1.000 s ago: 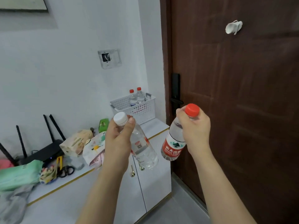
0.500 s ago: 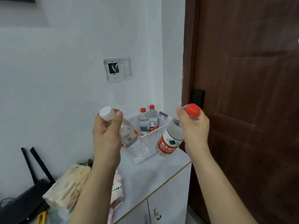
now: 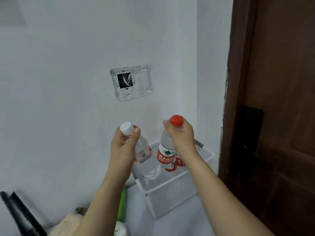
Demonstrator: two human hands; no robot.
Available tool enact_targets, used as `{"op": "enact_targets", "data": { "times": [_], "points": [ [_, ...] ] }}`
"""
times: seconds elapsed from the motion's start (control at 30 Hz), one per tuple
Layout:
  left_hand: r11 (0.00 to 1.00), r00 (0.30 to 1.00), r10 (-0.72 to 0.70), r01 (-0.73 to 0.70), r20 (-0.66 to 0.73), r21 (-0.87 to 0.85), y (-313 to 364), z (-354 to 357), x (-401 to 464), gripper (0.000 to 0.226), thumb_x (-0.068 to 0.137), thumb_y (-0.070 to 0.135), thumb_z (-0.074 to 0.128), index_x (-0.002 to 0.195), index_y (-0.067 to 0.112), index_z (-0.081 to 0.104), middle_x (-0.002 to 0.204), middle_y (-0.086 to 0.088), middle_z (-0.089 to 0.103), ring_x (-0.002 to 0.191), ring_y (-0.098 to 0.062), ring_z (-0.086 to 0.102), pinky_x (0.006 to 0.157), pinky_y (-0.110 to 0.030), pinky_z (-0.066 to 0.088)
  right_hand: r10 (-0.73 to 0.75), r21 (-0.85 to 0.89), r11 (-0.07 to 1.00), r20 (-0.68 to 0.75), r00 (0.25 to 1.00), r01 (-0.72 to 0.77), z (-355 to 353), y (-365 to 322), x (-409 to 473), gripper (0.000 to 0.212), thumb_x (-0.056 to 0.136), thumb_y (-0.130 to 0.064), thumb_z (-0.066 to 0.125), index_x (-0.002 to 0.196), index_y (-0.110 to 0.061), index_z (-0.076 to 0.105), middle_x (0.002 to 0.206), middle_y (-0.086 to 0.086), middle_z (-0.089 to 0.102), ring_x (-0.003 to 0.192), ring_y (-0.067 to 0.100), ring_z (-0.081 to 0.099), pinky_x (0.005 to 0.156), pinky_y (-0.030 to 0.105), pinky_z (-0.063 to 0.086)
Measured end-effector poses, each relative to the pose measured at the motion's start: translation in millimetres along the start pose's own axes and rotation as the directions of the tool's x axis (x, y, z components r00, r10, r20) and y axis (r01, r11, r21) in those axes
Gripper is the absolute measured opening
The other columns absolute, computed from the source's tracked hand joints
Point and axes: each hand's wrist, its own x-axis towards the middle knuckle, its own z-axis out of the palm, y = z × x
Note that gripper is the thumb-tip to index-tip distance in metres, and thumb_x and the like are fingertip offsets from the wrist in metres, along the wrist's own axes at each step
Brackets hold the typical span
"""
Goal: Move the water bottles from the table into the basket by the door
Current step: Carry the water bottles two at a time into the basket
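Note:
My left hand [image 3: 123, 150] grips the neck of a clear water bottle with a white cap [image 3: 144, 157], tilted, its base over the white perforated basket [image 3: 172, 196]. My right hand [image 3: 180, 135] grips the top of a red-capped, red-labelled bottle [image 3: 166, 155], held nearly upright above the basket's inside. Behind my right wrist a red label of another bottle [image 3: 179, 161] shows inside the basket; the rest of it is hidden.
The basket stands on a white cabinet top [image 3: 184, 223] in the corner beside a dark brown door [image 3: 279, 116] with a black lock plate [image 3: 247, 143]. Black router antennas [image 3: 22, 215], a green item [image 3: 121, 205] and a wrapped packet [image 3: 68, 225] lie to the left.
Both hands have carried their bottles forward to the basket; the bottle bases now hang over its opening. The view has closed in on the corner by the door.

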Motion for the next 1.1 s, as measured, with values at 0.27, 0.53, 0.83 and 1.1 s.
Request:
{"op": "enact_targets", "data": {
  "times": [0.27,0.53,0.83,1.1],
  "points": [
    [0.927,0.979,-0.201,0.181,0.026,0.328,-85.0,-3.3,29.9,0.023,0.092,0.042,0.064,0.101,0.021,0.058,0.103,-0.003,0.059,0.099,-0.02,0.061,0.081,-0.034,0.053,0.122,-0.224,0.971,0.177,0.977,-0.081,50.2,88.0,25.0,0.024,0.084,-0.033,0.072,0.078,-0.012,0.063,0.076,0.003,0.066,0.071,0.013,0.061,0.068,0.028,0.046],
    [0.655,0.952,-0.299,0.249,-0.058,0.713,-144.5,-16.1,28.5,0.039,0.092,0.056,0.057,0.12,0.03,0.054,0.117,-0.001,0.044,0.118,-0.029,0.041,0.104,-0.047,0.034,0.152,-0.697,0.707,0.315,0.937,0.12,43.5,120.1,26.2,0.039,0.085,-0.059,0.058,0.094,-0.021,0.067,0.098,-0.004,0.057,0.096,0.018,0.057,0.078,0.033,0.048],
    [0.625,0.983,-0.165,0.163,-0.074,0.763,-142.4,-11.4,32.9,0.036,0.089,0.06,0.055,0.105,0.027,0.056,0.098,0.004,0.055,0.098,-0.024,0.054,0.09,-0.04,0.037,0.13,-0.73,0.665,0.319,0.939,0.156,29.3,121.7,30.5,0.034,0.086,-0.055,0.059,0.088,-0.021,0.058,0.078,-0.005,0.061,0.075,0.019,0.061,0.065,0.033,0.052],
    [0.747,0.986,-0.152,0.067,0.072,0.662,-125.1,-3.5,45.1,0.017,0.088,0.023,0.072,0.091,0.024,0.055,0.073,0.004,0.061,0.065,-0.01,0.055,0.057,-0.024,0.042,0.006,-0.638,0.729,0.367,0.93,0.247,24.2,124.9,23.9,0.037,0.091,-0.051,0.056,0.104,-0.017,0.054,0.096,-0.002,0.057,0.088,0.018,0.057,0.077,0.034,0.052]
  ]
}}
